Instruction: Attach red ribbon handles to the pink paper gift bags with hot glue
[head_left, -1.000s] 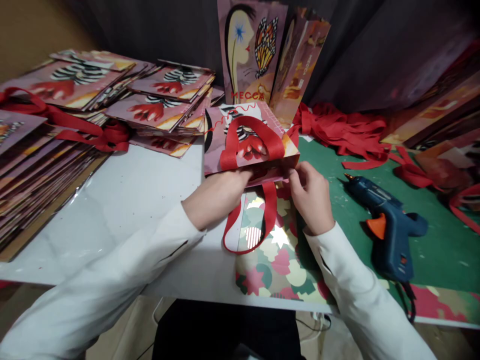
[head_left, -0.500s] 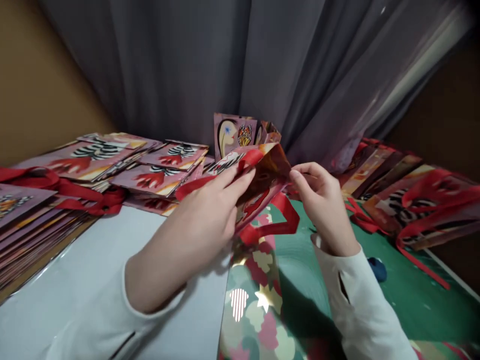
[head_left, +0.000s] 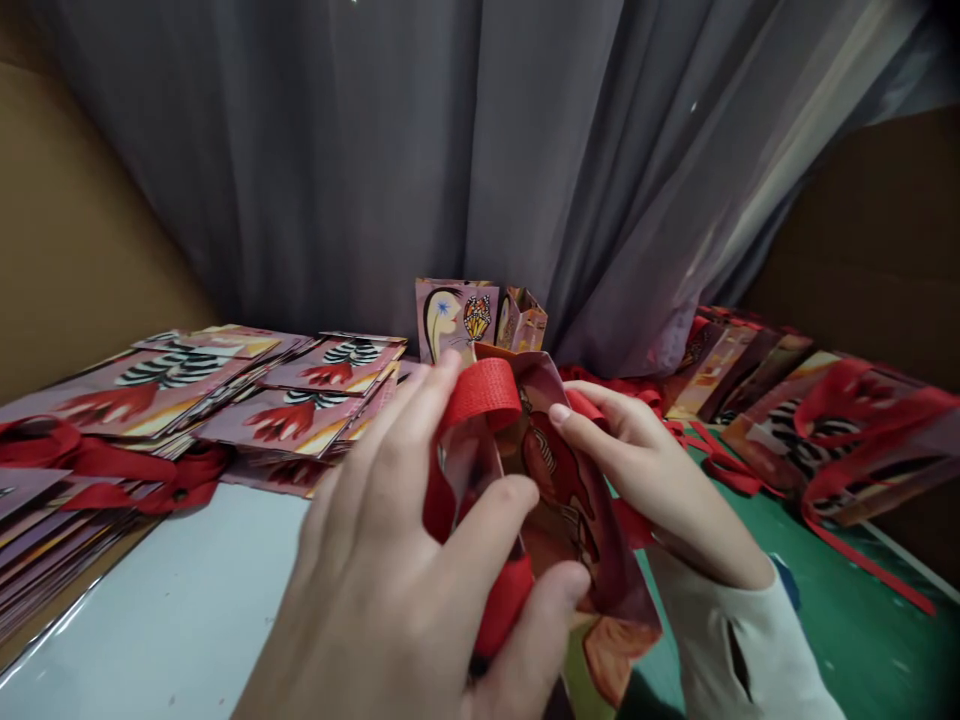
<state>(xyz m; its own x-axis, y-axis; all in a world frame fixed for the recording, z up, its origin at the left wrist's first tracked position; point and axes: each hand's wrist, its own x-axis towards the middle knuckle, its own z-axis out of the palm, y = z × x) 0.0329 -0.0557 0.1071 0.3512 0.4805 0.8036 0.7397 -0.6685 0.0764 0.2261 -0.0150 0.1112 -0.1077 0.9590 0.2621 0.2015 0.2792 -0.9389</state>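
Note:
Between my hands is a paper gift bag (head_left: 551, 455) with a purple, red and orange print, its mouth spread and facing me. A wide red ribbon (head_left: 484, 390) loops over its left rim, and more red ribbon shows lower down by my left thumb. My left hand (head_left: 405, 540) grips the bag's left wall, with fingers outside and the thumb side near the opening. On the far side, my right hand (head_left: 630, 440) pinches the right rim between thumb and fingers, a bit of red ribbon beside them. The bag's outer left face is hidden by my left hand.
Flat stacks of printed bags (head_left: 292, 400) lie to the left, with red ribbons (head_left: 150, 470) on the nearest pile. Several bags with ribbons (head_left: 832, 430) lean at right on the green surface (head_left: 862, 610). An upright bag (head_left: 457, 310) stands before the grey curtain (head_left: 360, 150).
The bag has come closer to me and its mouth has opened wider towards me. My left hand has moved nearer the camera; my right hand has moved lower, staying at the rim.

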